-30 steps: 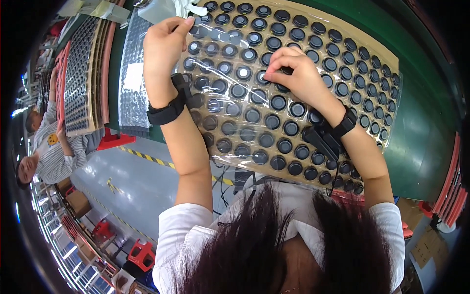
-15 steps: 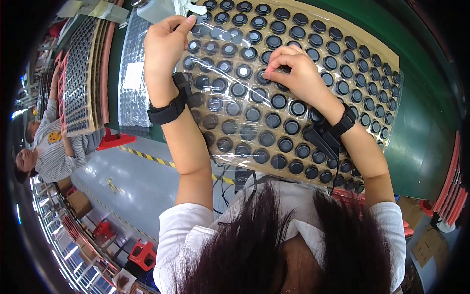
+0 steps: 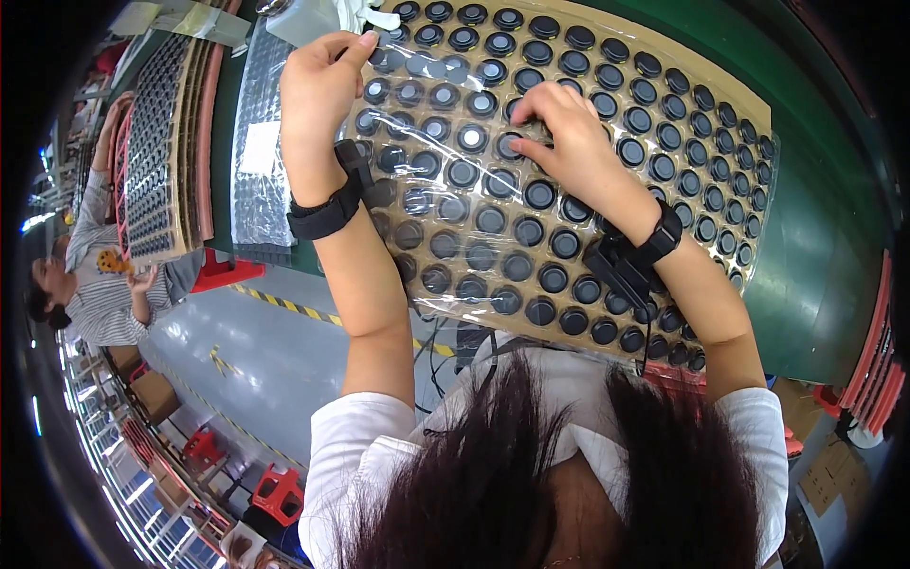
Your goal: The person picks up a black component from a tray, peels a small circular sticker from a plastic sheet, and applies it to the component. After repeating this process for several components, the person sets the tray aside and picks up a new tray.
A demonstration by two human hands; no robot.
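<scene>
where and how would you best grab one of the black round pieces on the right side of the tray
Probably pinch the black round piece by opposite sides of its rim, coming from above: it is circular, its face points up, and neighbouring pieces surround it on the tray, leaving little room for a sideways approach.

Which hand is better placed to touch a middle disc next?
Probably the right hand: it curls right over the middle discs. The left hand is near the tray's far-left corner and seems to be pinching film.
</scene>
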